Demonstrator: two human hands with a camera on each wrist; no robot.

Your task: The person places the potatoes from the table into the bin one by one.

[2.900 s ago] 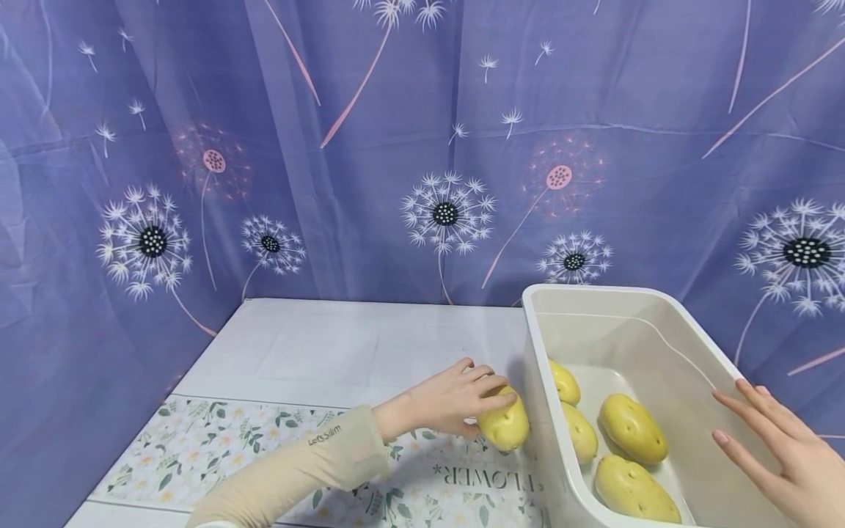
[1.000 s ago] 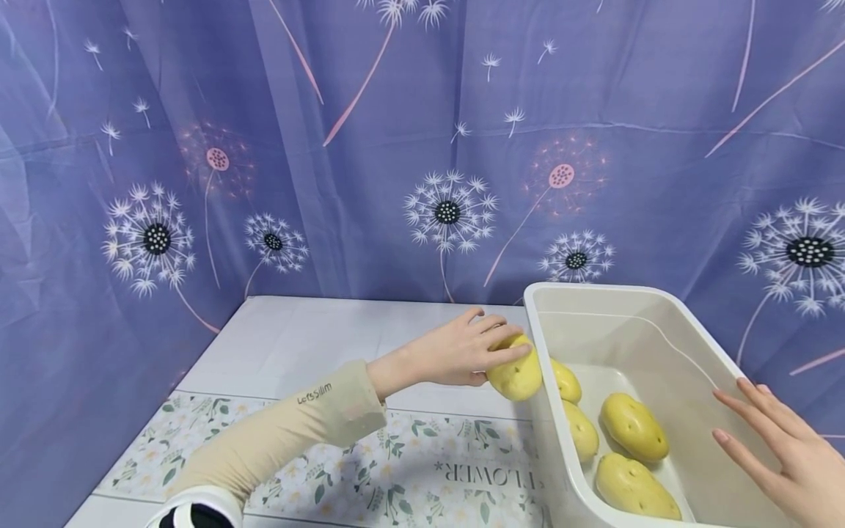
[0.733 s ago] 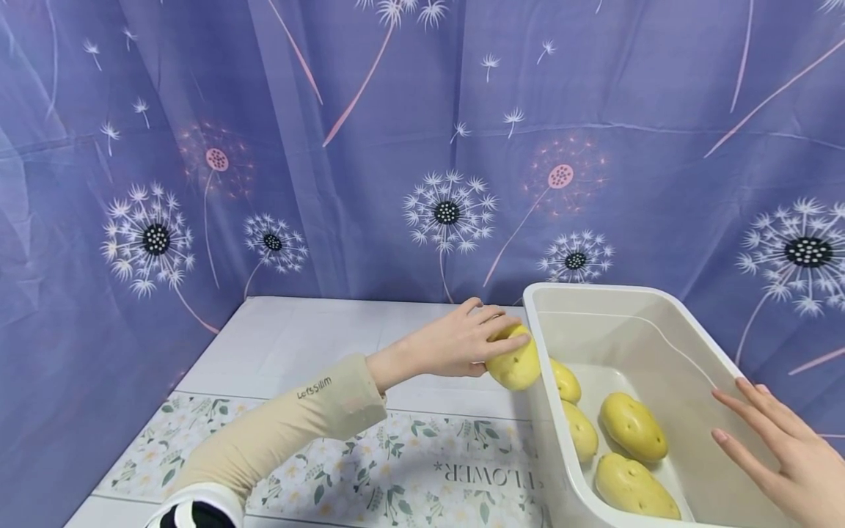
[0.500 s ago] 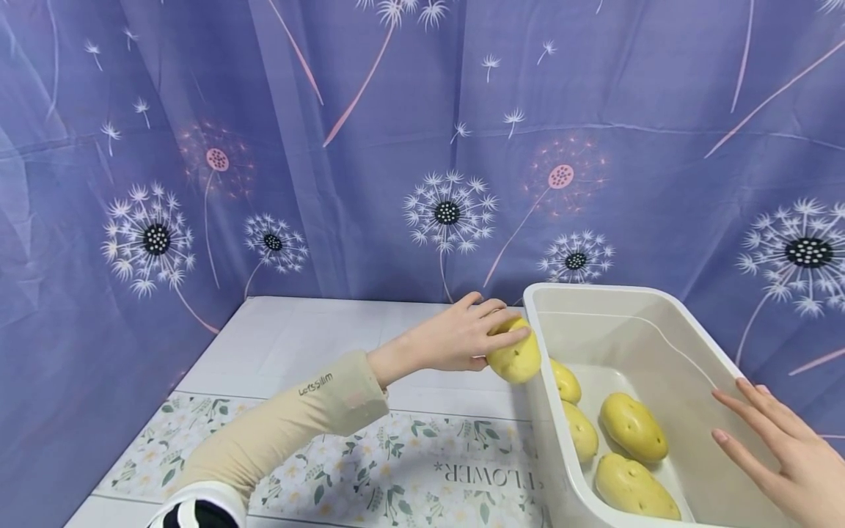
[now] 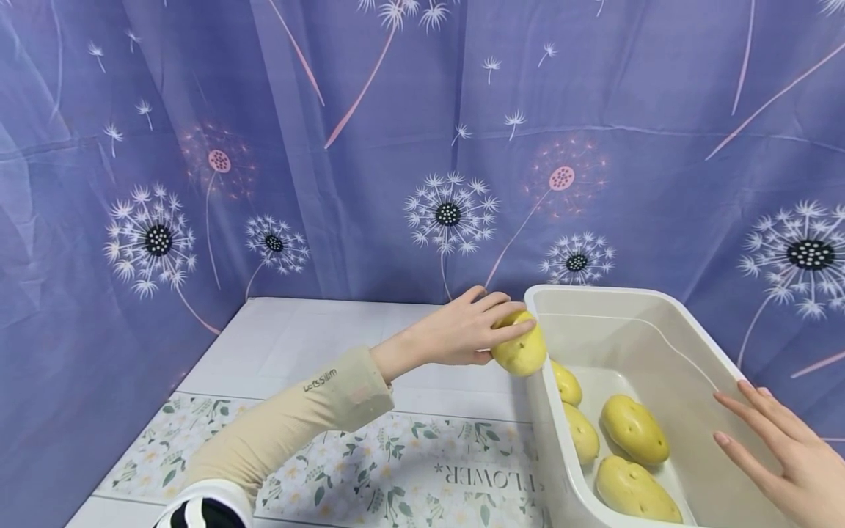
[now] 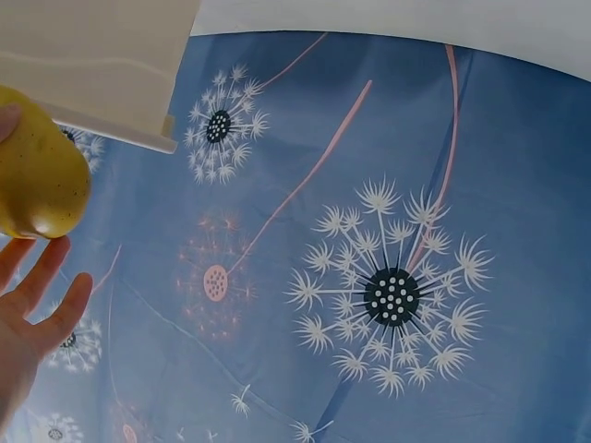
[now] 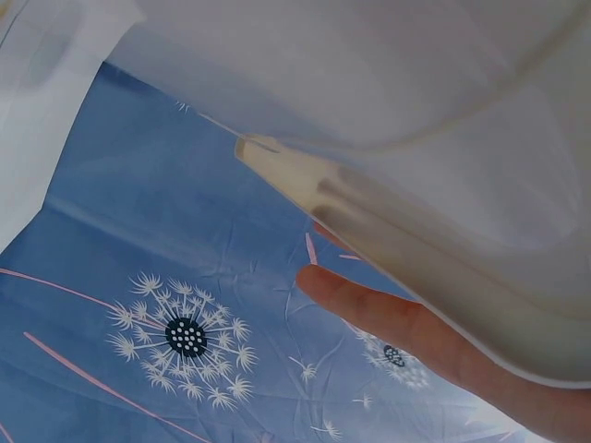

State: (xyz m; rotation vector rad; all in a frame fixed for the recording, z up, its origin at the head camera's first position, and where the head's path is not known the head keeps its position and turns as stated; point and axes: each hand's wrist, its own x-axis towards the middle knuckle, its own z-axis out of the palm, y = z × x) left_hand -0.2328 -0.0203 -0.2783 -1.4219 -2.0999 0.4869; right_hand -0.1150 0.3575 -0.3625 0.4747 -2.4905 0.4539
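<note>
My left hand (image 5: 465, 328) grips a yellow potato (image 5: 521, 350) beside the left rim of a white plastic bin (image 5: 650, 306). In the left wrist view the same potato (image 6: 42, 171) shows at the left edge, with fingertips around it. Several more yellow potatoes lie on the bin's floor, among them one potato (image 5: 635, 429) near its middle and another potato (image 5: 637, 490) nearer the front. My right hand (image 5: 785, 451) rests at the bin's right rim, fingers extended. In the right wrist view a finger of the right hand (image 7: 406, 328) lies along the bin's rim.
The bin stands at the right of a white table (image 5: 317, 337). A floral mat strip (image 5: 422, 458) with printed lettering crosses the tabletop. A purple curtain (image 5: 356, 183) with dandelion prints hangs behind and at the left.
The left hand has raised the potato from the mat area and carried it farther back, up to the bin's left rim. The right hand and the potatoes in the bin have stayed put.
</note>
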